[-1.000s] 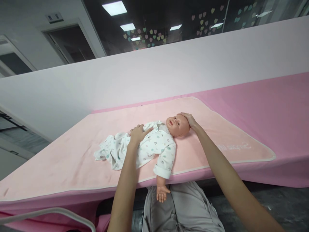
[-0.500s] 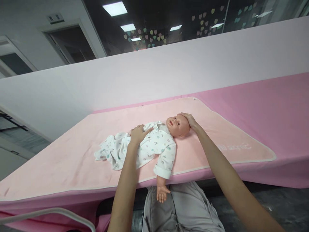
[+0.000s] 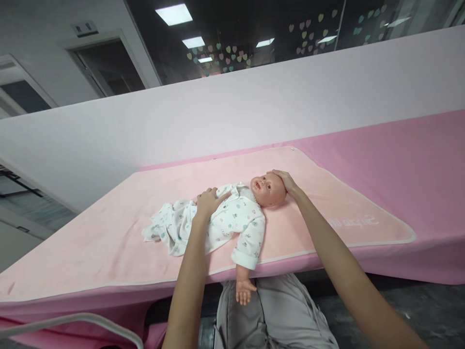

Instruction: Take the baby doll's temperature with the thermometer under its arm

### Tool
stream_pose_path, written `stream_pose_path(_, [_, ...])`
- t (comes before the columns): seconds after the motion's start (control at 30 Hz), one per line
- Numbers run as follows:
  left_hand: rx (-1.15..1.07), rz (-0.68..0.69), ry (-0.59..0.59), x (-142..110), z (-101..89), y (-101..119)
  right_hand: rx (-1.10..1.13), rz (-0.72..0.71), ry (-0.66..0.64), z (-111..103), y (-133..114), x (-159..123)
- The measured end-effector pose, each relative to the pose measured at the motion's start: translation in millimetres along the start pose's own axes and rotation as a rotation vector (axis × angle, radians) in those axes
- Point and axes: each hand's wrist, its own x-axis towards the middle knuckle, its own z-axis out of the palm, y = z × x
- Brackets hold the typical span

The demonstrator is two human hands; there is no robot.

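A baby doll in a white patterned sleepsuit lies face up on a peach mat, its head to the right. One doll arm hangs over the mat's front edge. My left hand rests on the doll's belly, thumb spread from the fingers. Against the top of the doll's bald head lies my right hand, its fingers stretched over the crown. The doll's far arm is mostly hidden behind its body and my left hand.
Pink cloth covers the bed under the mat. A white wall panel runs along the back. At the lower left a pale curved rail stands in front of the bed. My legs in grey trousers are below the front edge.
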Motion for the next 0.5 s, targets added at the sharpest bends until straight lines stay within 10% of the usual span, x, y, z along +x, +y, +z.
stream_pose_path(0.5, [0.002,0.005,-0.005,-1.3,-1.9,1.0,0.007,0.028,-0.021,-0.6,2.3,1.8])
